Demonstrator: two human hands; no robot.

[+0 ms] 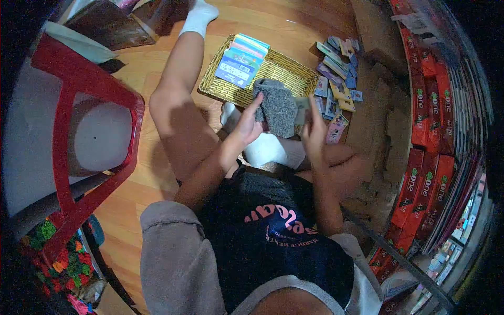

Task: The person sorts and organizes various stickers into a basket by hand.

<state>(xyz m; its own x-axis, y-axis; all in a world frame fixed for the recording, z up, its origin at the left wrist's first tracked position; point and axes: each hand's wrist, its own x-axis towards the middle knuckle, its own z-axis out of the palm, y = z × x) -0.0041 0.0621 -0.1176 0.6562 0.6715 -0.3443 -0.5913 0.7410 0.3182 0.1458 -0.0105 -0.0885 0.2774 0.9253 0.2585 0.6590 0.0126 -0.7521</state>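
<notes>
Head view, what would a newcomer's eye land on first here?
Probably the gold basket near the top centre, with booklets stacked in its left end. Just below, the left hand holds a gray cloth, the right hand close to its other side. The red packs stacked along the right edge also stand out.

Pink lettering (pixel 261 212) marks a black shirt front (pixel 262 262), grey sleeves (pixel 176 257) on either side of it, white socks (pixel 202 17) beyond it.
</notes>
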